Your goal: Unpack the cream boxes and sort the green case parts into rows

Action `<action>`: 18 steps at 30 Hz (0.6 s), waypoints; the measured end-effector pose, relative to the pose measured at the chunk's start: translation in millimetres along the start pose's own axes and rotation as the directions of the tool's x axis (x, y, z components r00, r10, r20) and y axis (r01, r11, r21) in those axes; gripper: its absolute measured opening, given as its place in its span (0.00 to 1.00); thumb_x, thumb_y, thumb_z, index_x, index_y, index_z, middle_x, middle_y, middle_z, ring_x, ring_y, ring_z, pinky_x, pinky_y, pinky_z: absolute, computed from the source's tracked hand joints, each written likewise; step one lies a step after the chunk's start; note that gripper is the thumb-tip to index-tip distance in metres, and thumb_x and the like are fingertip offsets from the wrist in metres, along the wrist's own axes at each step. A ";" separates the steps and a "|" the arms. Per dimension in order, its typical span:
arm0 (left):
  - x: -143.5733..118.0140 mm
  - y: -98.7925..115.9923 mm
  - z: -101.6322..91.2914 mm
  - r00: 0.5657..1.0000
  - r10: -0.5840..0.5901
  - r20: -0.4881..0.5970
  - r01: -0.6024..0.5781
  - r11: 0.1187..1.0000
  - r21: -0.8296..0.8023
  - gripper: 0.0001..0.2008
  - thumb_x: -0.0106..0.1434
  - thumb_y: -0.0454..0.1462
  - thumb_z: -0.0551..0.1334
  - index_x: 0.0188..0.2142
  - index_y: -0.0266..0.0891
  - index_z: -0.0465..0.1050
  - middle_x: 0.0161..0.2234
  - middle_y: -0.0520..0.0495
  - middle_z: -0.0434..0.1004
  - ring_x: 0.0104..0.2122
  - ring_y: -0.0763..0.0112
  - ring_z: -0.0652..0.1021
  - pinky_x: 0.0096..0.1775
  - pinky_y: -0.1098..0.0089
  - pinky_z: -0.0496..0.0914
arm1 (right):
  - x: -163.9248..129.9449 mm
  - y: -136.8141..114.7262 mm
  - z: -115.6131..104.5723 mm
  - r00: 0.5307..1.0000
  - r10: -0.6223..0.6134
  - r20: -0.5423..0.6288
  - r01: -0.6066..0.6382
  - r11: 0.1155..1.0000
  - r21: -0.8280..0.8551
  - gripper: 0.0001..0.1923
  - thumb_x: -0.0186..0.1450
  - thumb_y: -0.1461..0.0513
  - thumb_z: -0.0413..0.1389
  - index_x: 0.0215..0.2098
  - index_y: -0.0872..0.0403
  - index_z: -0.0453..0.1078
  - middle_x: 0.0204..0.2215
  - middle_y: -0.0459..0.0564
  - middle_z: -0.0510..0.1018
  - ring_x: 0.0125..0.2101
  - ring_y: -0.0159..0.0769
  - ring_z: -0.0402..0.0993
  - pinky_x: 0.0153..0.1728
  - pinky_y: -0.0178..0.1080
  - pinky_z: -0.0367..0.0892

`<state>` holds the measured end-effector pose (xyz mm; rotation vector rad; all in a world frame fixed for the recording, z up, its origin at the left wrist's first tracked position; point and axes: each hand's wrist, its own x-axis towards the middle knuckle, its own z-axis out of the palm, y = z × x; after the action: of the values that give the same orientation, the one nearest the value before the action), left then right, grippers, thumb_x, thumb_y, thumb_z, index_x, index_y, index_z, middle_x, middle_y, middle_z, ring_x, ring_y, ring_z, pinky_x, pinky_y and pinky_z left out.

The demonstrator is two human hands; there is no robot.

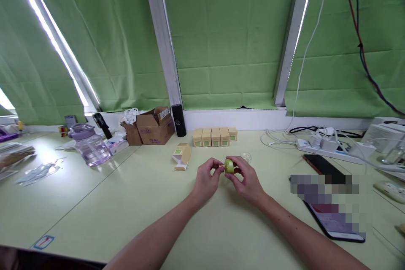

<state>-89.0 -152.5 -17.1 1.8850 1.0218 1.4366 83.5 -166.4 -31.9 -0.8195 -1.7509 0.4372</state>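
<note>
My left hand [206,180] and my right hand [246,179] meet above the pale green table [133,202], both pinching a small yellow-green round object [229,166] between their fingertips. A thin pale stick pokes out of its left side toward my left fingers. An opened tan carton [182,156] lies on its side just left of my hands. Behind them a row of several small tan boxes [214,136] stands near the window sill. A small clear cap [246,156] sits just behind my right hand.
A clear purple jug [89,144] and open cardboard boxes [152,126] stand at the back left, with a black cylinder [179,120] beside them. A power strip with chargers [329,145], a dark phone [322,168] and a tablet [335,219] lie on the right.
</note>
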 end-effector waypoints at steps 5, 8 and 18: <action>-0.6 -0.5 0.3 1.000 -0.005 -0.005 0.005 1.000 -0.005 0.04 0.65 0.37 0.63 0.34 0.40 0.74 0.31 0.50 0.80 0.32 0.69 0.79 0.36 0.68 0.73 | -0.9 3.0 0.6 1.000 0.010 0.017 -0.010 1.000 0.008 0.21 0.69 0.62 0.56 0.60 0.46 0.66 0.52 0.55 0.74 0.45 0.42 0.76 0.41 0.46 0.80; -0.8 -1.4 0.4 1.000 -0.012 -0.001 0.012 1.000 -0.019 0.04 0.65 0.36 0.63 0.33 0.40 0.74 0.31 0.50 0.80 0.32 0.68 0.79 0.37 0.68 0.73 | -1.1 2.6 0.8 1.000 0.016 0.024 -0.016 1.000 0.001 0.21 0.69 0.62 0.56 0.59 0.46 0.66 0.52 0.55 0.74 0.45 0.42 0.76 0.41 0.46 0.79; -1.0 -1.9 -0.2 0.999 -0.036 0.035 0.037 0.999 -0.028 0.04 0.66 0.37 0.63 0.34 0.40 0.75 0.32 0.49 0.81 0.33 0.68 0.79 0.38 0.67 0.73 | -1.8 2.3 0.0 0.999 0.024 0.045 -0.024 1.000 -0.003 0.21 0.68 0.63 0.56 0.60 0.45 0.66 0.52 0.54 0.74 0.46 0.43 0.75 0.41 0.46 0.79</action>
<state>-89.8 -152.3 -19.1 1.8544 1.0093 1.3862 84.4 -166.2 -34.6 -0.8389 -1.7849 0.4720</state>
